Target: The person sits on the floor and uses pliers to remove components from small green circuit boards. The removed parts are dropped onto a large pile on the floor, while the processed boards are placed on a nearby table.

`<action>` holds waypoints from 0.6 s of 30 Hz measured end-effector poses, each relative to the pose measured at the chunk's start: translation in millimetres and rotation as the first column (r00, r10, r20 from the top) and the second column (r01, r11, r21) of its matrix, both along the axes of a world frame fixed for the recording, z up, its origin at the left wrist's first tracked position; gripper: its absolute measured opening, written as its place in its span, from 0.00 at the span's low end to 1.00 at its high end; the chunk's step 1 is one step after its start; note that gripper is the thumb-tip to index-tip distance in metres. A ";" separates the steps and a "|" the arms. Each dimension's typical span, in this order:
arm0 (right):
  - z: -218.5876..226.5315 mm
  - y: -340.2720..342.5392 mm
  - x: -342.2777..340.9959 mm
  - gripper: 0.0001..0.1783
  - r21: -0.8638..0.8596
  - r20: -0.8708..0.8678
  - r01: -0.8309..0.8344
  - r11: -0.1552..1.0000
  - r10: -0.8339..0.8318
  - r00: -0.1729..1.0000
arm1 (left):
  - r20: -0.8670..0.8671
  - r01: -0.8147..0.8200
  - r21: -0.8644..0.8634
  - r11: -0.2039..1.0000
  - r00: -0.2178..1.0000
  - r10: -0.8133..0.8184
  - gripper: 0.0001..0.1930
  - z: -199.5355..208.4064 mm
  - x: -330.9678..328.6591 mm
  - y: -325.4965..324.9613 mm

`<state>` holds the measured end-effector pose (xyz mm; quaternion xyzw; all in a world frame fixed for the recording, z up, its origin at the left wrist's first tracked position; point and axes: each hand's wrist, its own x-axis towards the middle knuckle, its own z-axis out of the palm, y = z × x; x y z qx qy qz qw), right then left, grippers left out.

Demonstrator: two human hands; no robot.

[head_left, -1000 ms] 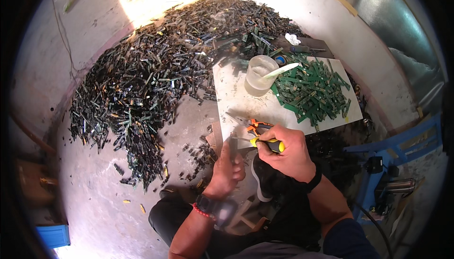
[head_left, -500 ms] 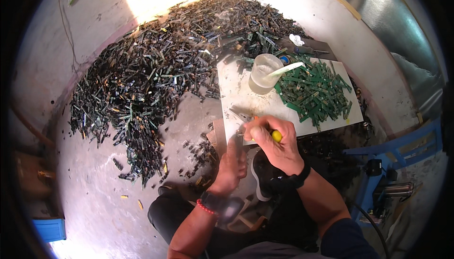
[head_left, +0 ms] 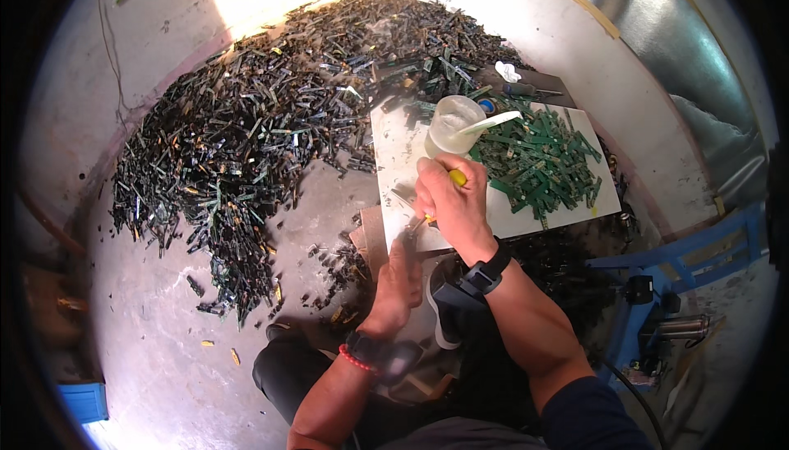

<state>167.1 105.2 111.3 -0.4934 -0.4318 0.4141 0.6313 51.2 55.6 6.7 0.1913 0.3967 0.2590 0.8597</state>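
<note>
My left hand (head_left: 393, 290) is closed around a small dark strip-like piece (head_left: 408, 238), held by the near left edge of a white board (head_left: 394, 180). Closed in my right hand (head_left: 454, 207) is a yellow-handled tool (head_left: 458, 177) that resembles a screwdriver; its handle end pokes out above the fist. The tool's lower end meets the piece at my left fingertips, though my fingers hide much of the contact. A grey metal object (head_left: 401, 198) partly shows on the board beside my right fingers. Behind that fist stands a cloudy plastic cup (head_left: 444, 133) with a white-handled utensil (head_left: 493, 121) leaning in it.
Green strips (head_left: 546, 162) are heaped on the board's right side. A large pile of dark strips (head_left: 246, 138) spreads over the floor at left and back. A dark-handled screwdriver (head_left: 522, 89) lies behind the board. At right stands a blue frame (head_left: 641, 310); a blue box (head_left: 82, 401) sits far left.
My right hand has risen and turned, so the yellow handle now points up more steeply with its tip down at the piece. My left hand stays nearly in place.
</note>
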 end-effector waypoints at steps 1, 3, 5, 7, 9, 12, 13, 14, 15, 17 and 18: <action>-0.4 2.0 -1.8 0.17 -0.015 -0.033 0.003 1.000 -0.003 0.999 | -0.005 0.000 -0.006 1.000 1.000 0.000 0.28 3.0 -0.1 0.0; -1.3 5.2 -3.4 0.17 -0.047 -0.019 0.004 0.999 -0.005 1.000 | -0.039 0.001 0.009 1.000 0.999 0.000 0.28 12.1 -0.6 0.7; -1.3 9.9 -1.7 0.17 -0.058 -0.034 0.000 0.998 -0.002 0.999 | -0.075 0.012 0.032 0.999 0.997 -0.009 0.28 16.6 -1.4 1.4; 3.0 16.2 0.2 0.17 -0.124 -0.129 0.017 0.992 -0.033 0.991 | -0.113 0.029 0.060 0.998 0.993 -0.022 0.28 17.8 -1.4 1.7; 3.8 17.1 2.0 0.17 -0.156 -0.197 0.017 0.988 -0.048 0.979 | -0.117 0.022 0.082 0.996 0.993 -0.012 0.28 17.6 -2.2 0.2; 1.8 11.3 4.9 0.17 -0.099 -0.201 0.001 0.995 -0.021 0.979 | -0.135 0.029 0.091 0.995 0.991 -0.016 0.28 21.0 -3.2 2.3; 1.0 5.0 2.4 0.17 -0.050 -0.168 -0.012 0.999 0.004 0.986 | -0.146 0.030 0.085 0.996 0.989 -0.017 0.28 20.8 -4.0 2.0; 0.5 -0.5 0.3 0.18 -0.001 -0.133 -0.027 1.000 0.027 0.991 | -0.124 0.019 0.088 0.996 0.992 -0.008 0.28 16.7 -3.2 2.1; 0.9 -4.7 -0.9 0.18 0.030 -0.121 -0.039 0.999 0.042 0.992 | -0.101 0.007 0.090 0.996 0.995 0.002 0.28 9.6 -1.7 2.6; 4.2 -11.2 -0.8 0.18 0.099 -0.094 -0.062 0.993 0.072 0.993 | -0.075 -0.012 0.086 0.996 0.997 0.019 0.28 5.1 -0.5 2.5; 4.4 -13.8 0.3 0.19 0.100 -0.055 -0.059 0.993 0.065 0.996 | -0.070 -0.021 0.077 0.997 0.997 0.026 0.28 4.5 -0.2 1.5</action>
